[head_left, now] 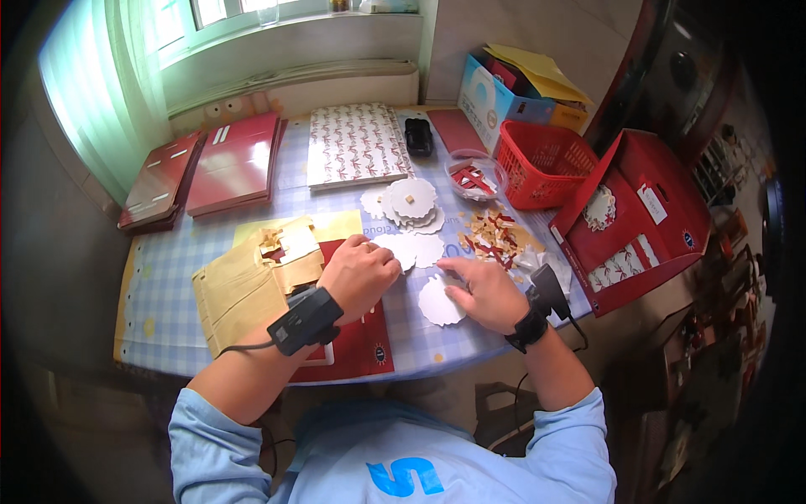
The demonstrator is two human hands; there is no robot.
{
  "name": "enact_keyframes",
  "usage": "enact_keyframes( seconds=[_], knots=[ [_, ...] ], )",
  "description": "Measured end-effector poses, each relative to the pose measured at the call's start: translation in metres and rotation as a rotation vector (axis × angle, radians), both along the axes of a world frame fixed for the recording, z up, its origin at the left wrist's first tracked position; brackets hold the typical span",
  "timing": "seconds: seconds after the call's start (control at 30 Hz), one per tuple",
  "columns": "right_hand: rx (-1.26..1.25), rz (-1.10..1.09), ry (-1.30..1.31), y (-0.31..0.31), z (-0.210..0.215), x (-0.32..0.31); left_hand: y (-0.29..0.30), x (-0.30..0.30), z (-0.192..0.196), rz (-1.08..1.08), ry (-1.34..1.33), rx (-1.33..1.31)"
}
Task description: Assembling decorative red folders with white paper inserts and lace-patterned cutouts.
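Observation:
My left hand [359, 273] is closed, with its fingers bent together at the left edge of two overlapping white scalloped paper tags [411, 249]. Whatever its fingertips may pinch is hidden. My right hand [489, 294] has thumb and index finger apart. Its thumb reaches over the edge of a single white scalloped tag [438, 304] lying on the checked cloth. Farther back is a pile of the same tags [411, 202], with a small tan square on the top one. A dark red flat sheet [365, 349] lies partly under my left forearm, beside a torn brown paper packet [239, 290].
Loose red and tan paper pieces [495, 235] are heaped right of the tags. Behind them stand a clear tub [477, 178], a red basket [541, 172] and a blue carton [495, 101]. A dark red box [638, 218] overhangs the right edge. Red folders [235, 164] and patterned boards [357, 143] lie behind.

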State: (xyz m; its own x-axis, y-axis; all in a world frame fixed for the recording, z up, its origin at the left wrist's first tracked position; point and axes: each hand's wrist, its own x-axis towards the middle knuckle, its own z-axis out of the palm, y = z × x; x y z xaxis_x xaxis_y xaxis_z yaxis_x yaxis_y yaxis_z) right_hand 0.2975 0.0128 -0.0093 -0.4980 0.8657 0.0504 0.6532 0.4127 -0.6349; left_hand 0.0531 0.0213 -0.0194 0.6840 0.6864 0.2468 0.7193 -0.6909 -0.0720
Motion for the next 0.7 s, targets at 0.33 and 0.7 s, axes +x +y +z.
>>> enact_keyframes(
  seconds=[0.33,0.7],
  knots=[
    [0.132,0.242,0.078,0.022,-0.011,0.002,-0.032,0.006,0.016,0.073,-0.032,0.008],
    [0.097,0.136,0.025,-0.008,-0.001,0.016,-0.03,0.011,0.001,0.009,-0.03,-0.031]
  ],
)
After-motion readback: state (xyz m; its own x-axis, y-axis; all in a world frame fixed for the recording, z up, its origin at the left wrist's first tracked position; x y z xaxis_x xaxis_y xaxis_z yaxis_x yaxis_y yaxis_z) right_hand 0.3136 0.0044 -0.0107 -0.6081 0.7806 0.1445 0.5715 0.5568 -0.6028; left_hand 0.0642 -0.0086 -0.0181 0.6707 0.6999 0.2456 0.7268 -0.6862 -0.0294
